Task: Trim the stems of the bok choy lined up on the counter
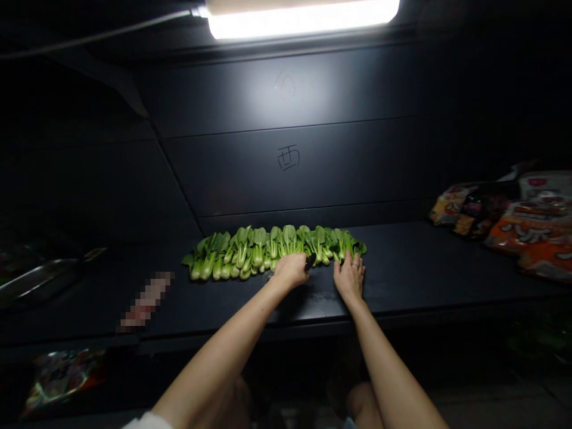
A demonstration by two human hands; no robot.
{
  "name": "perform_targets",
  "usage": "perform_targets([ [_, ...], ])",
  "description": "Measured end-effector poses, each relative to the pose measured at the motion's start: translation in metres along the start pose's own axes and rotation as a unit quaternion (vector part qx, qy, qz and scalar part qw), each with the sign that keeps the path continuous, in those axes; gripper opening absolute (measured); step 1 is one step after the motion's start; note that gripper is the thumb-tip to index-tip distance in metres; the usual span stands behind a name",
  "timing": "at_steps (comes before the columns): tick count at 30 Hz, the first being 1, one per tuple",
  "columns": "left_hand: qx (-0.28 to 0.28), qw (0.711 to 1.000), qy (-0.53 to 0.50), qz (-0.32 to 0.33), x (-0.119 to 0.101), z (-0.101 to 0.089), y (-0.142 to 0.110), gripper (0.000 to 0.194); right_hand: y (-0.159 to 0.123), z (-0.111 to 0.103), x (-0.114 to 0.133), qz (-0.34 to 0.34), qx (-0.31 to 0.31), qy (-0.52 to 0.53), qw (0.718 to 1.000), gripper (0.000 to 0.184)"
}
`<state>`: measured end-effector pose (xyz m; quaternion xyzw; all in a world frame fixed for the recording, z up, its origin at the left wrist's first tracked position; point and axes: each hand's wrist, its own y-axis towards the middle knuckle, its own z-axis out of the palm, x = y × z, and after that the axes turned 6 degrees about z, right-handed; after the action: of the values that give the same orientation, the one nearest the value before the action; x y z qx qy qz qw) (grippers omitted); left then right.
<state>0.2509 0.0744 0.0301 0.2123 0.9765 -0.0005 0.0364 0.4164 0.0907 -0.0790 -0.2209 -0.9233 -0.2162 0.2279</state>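
Observation:
A long row of green bok choy (241, 253) lies on the dark shelf, leaves toward the back wall and pale stems toward me. My left hand (290, 271) is closed in front of the middle of the row. From its fist pokes a small black object (310, 262), whose kind I cannot make out. At the row's right end, my right hand (351, 277) has its fingers stretched forward, fingertips at the stems of the last bok choy. Whether it presses on them I cannot tell. A ring shows on one finger.
Colourful plastic food packets (536, 220) are heaped at the right on the dark shelf (402, 262). A metal tray (40, 280) and a blurred-out flat item (146, 301) lie left. A shiny packet (65, 375) sits lower left. Overhead hangs a bright lamp (304, 21).

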Motion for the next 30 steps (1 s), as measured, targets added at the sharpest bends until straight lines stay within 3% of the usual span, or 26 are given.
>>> perform_targets([
  [21, -0.030, 0.998, -0.024, 0.049, -0.014, 0.005, 0.013, 0.024, 0.000, -0.006, 0.001, 0.011, 0.010, 0.041, 0.999, 0.054],
  [30, -0.032, 0.998, -0.041, 0.037, -0.015, 0.005, 0.012, 0.022, 0.001, -0.005, 0.001, 0.009, 0.014, 0.045, 0.999, 0.053],
])
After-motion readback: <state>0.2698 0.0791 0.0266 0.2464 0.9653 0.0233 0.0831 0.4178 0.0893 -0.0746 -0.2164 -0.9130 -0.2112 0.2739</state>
